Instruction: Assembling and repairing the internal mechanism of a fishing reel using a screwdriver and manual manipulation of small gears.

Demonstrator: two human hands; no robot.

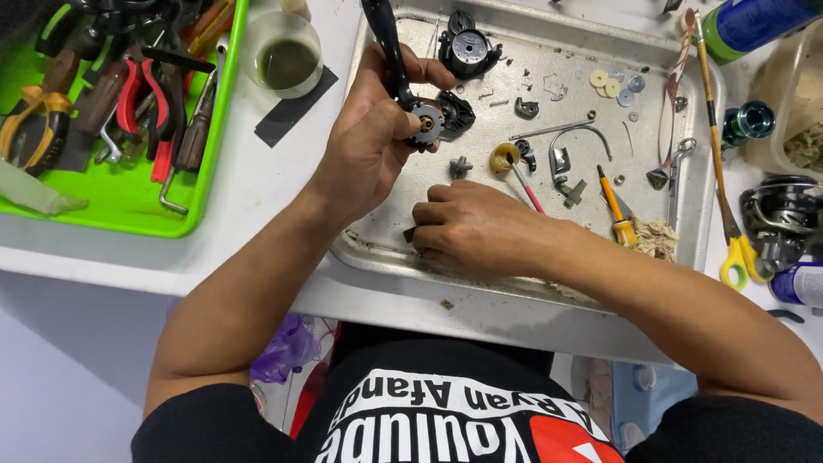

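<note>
The left hand is gripping a dark reel body with a long black handle, its fingers clenching around the part while the thumb is pressing just beside the brass-centred gear face. It is hovering above a metal tray on the white bench. The right hand is resting knuckles-up on the tray floor, fingers curling under; whether they are pinching anything I cannot tell. Small screws, washers and a yellow-handled screwdriver are lying nearby

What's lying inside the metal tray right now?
Small parts lie in the metal tray: washers, a bent wire, a small screwdriver. The right hand rests there, covering whatever is under it.
</note>
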